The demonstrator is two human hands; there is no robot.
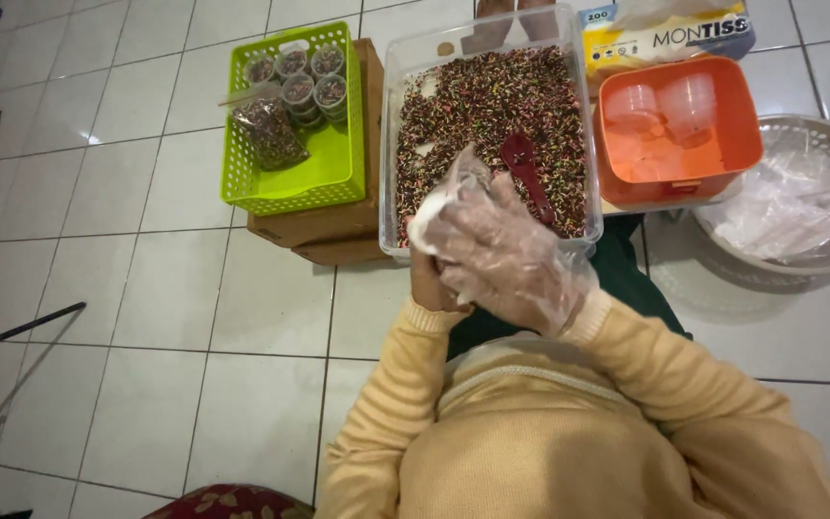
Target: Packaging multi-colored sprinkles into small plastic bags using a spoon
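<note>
Right hand (501, 252), in a thin clear plastic glove (540, 279), lies closed over the left hand (431, 281); the fingers pinch loose glove film at the left fingertips. How far the left hand is open cannot be told; it is mostly covered. Both hands sit at the near rim of the clear tub (391, 144) of multicoloured sprinkles (473, 106). A dark red scoop (527, 168) lies on the sprinkles just beyond the right hand. Left of the hands: green basket (333, 163), then open floor tiles (127, 288). Right: orange tub (737, 125).
</note>
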